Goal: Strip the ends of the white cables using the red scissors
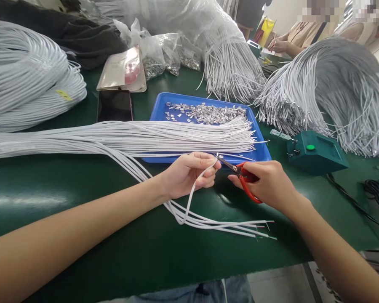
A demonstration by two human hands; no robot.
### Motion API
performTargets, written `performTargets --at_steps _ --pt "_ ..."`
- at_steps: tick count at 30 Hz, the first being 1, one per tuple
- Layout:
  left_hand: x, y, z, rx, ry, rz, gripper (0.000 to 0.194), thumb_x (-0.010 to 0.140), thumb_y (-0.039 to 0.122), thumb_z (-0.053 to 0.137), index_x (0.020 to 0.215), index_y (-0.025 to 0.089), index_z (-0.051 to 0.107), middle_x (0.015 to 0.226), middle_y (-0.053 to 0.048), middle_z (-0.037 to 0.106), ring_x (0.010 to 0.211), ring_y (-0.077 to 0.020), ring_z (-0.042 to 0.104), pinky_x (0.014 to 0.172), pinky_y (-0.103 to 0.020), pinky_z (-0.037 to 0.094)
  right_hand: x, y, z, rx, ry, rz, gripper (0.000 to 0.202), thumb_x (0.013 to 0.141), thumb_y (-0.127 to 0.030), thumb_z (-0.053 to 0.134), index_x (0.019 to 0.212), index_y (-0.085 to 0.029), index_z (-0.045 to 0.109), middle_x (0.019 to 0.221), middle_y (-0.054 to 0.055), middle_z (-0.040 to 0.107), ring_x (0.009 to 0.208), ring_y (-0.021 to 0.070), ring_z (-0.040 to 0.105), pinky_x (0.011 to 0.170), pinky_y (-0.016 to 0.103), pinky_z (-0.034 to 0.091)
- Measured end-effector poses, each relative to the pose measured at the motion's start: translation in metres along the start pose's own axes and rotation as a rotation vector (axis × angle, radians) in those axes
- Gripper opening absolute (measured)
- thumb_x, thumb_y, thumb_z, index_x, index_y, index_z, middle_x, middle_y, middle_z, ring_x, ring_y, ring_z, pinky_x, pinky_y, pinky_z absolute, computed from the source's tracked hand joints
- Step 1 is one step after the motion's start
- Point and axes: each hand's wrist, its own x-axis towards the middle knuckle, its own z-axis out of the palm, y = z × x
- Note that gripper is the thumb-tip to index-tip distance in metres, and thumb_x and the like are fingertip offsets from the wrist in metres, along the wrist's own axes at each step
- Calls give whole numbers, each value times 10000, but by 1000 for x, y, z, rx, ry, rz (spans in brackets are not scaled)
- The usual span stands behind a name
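Observation:
My left hand (192, 174) pinches a white cable (191, 195) close to its end, between thumb and fingers. Red-handled scissors (249, 187) are gripped in my right hand (270, 181), their dark blades pointing left at the cable end by my left fingertips. Whether the blades touch the cable is too small to tell. Behind both hands, a thick bundle of white cables (164, 136) lies across a blue tray (262, 147) of small metal pieces (214, 113). Several loose cables (221, 225) with bared thin wires at their ends rest on the table in front.
A green device (317, 151) with a cord stands at right. Coiled cables (28, 75) fill the left, and more bundles (328, 80) the back right. A phone (115, 105), a notebook-like case (123, 71) and bags of metal pieces (159, 57) lie behind. A person (290, 40) sits beyond.

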Motion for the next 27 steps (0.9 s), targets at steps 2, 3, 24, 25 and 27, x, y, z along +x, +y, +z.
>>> performTargets --at_steps 2,3,24,25,27 --pt "0 0 0 4 1 2 89 711 89 700 748 8 701 513 0 550 371 -40 492 441 -150 382 0 -1 -1 -7 -4 1 455 842 -353 609 569 -198 281 480 -60 297 469 81 197 428 215 200" --pt "0 0 -1 5 2 1 86 715 88 693 747 8 700 511 0 547 370 -39 491 440 -148 380 -1 -1 -1 -10 -8 5 456 844 -356 607 567 -198 280 480 -59 298 471 82 196 429 216 198" --pt "-2 0 5 45 27 -1 76 711 131 719 701 59 696 522 2 553 374 -53 499 410 -162 383 5 -7 1 329 268 300 378 779 -333 657 545 -175 407 503 -45 388 478 71 291 443 213 276" --pt "-2 0 5 54 25 -5 87 703 138 733 703 58 699 518 2 555 376 -54 502 413 -163 388 5 -9 2 325 270 288 358 775 -318 659 552 -175 418 506 -46 402 476 71 304 446 211 284" --pt "-2 0 4 68 16 -13 108 689 152 757 700 59 703 513 3 560 380 -55 507 420 -162 397 5 -11 4 329 257 267 318 764 -300 668 572 -173 448 519 -42 439 481 73 335 457 210 305"
